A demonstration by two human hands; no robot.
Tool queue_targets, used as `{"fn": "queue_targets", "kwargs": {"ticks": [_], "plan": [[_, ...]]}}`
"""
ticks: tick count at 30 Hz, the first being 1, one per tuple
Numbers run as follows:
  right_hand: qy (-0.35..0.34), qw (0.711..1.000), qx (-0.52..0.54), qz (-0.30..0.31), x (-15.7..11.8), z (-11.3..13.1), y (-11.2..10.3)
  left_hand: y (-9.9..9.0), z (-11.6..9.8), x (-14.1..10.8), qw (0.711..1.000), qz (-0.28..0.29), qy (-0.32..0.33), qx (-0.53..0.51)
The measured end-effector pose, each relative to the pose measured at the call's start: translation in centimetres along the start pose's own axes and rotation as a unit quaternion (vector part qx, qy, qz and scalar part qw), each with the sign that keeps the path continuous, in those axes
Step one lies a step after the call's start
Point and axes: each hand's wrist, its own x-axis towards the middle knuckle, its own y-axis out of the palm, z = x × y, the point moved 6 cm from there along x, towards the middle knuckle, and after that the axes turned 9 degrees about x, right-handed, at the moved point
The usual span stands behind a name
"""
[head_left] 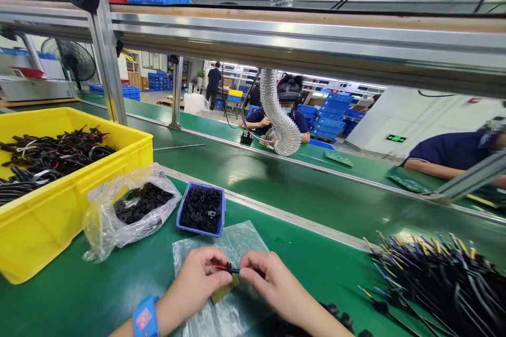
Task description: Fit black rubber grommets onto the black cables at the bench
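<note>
Pinching a cable (236, 270) at six o'clock between my left grip (197, 276) and right grip (272, 279); whether it's finished I can't tell. Loose parts (201, 208) fill the tub (223, 211), eleven o'clock from it.

- A black cable (236, 270) with red wire (220, 267) is pinched by the left hand (201, 276) and right hand (271, 279).
- Beneath, clear plastic sheeting (245, 237) is spread on the green worktop (316, 258).
- Small black parts (201, 208) are held in a blue bin (200, 231) and a clear bag (100, 231).
- Black cables (63, 152) are piled in a yellow crate (51, 237); a cable bundle (454, 284) is heaped at right.
</note>
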Motion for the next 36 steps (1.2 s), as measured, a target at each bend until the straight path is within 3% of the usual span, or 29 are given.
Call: {"fn": "queue_targets", "kwargs": {"ticks": [4,9,11,17,26,32,36], "plan": [[0.013,0.998,0.039,0.043,0.1,-0.1,0.8,-0.4,-1.6,-0.5,0.984,-0.051,0.105,0.136],[0.024,0.992,0.097,0.074,0.1,-0.4,1.4,0.7,-3.0,-1.4,0.948,-0.031,0.246,0.202],[0.042,0.99,0.112,0.073,0.0,-0.7,1.3,0.7,-3.0,-1.3,0.953,-0.03,0.229,0.196],[0.064,0.989,0.107,0.082,-0.3,-0.9,1.0,-0.3,-2.3,-0.4,0.985,-0.031,0.084,0.145],[0.003,0.999,0.026,0.024,-0.4,-0.4,0.5,0.9,-1.0,0.1,0.998,0.009,0.026,0.064],[0.069,0.992,0.096,0.04,-0.1,-1.8,0.4,0.8,-0.3,0.6,0.999,0.011,0.018,0.05],[0.069,0.992,0.092,0.06,-0.3,-1.7,0.3,0.8,-0.1,0.6,0.999,0.011,0.018,0.042]]}}
